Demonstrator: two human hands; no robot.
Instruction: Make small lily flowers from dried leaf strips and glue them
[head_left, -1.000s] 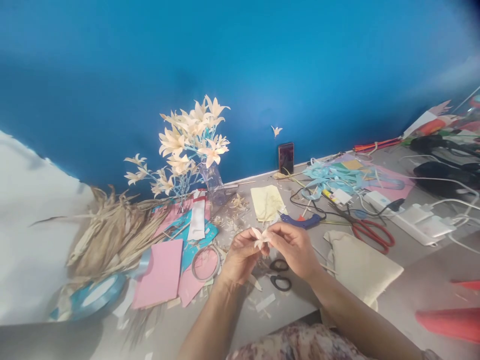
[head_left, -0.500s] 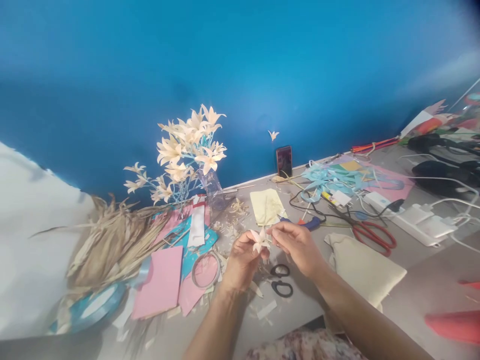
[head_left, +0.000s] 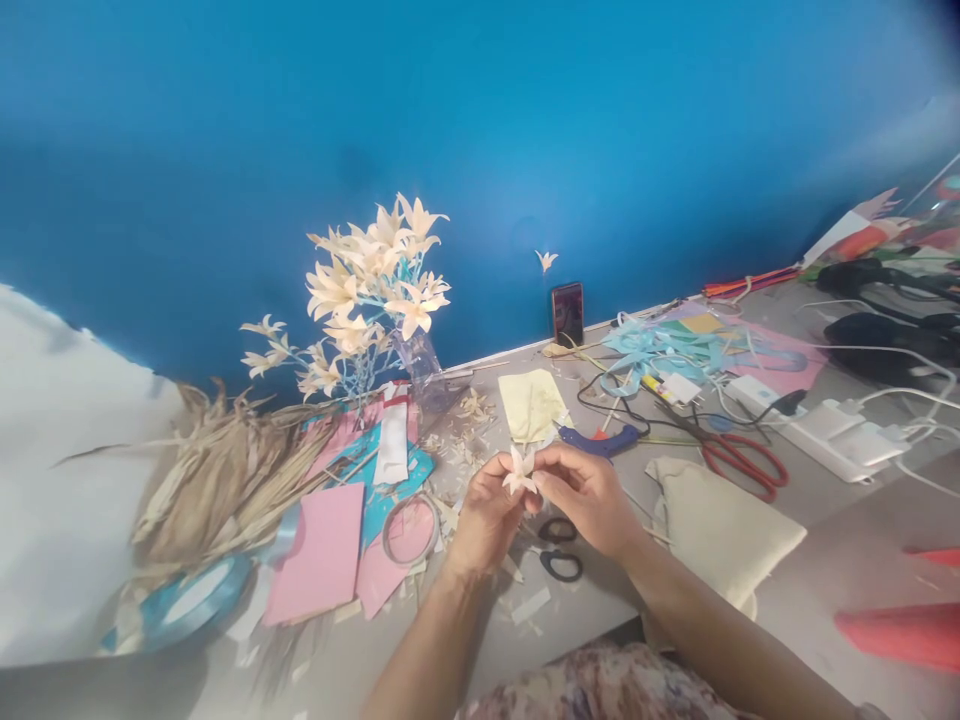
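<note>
Between my two hands is a small cream artificial flower (head_left: 519, 472) with pointed petals. My left hand (head_left: 486, 510) pinches it from the left, fingers closed around its base. My right hand (head_left: 581, 495) has its thumb and fingertips closed on the flower's right side. Black-handled scissors (head_left: 561, 565) lie on the table just below my hands, their blades hard to see. Beyond my right hand rests a blue glue gun (head_left: 600, 440). A pale yellow cloth or paper piece (head_left: 531, 402) lies behind my hands.
At the back left, cream flowers (head_left: 375, 270) stand in a clear vase (head_left: 420, 365). Dried husks (head_left: 225, 470), pink paper (head_left: 315, 555), a tape roll (head_left: 410, 530) and blue ribbon (head_left: 187, 605) lie left. To the right are red-handled scissors (head_left: 744, 465), a folded beige cloth (head_left: 724, 530) and a power strip (head_left: 825, 425).
My right hand has moved left and closed its fingertips on the flower, which now faces up more openly. My left hand keeps its hold. The view has shifted slightly.
</note>
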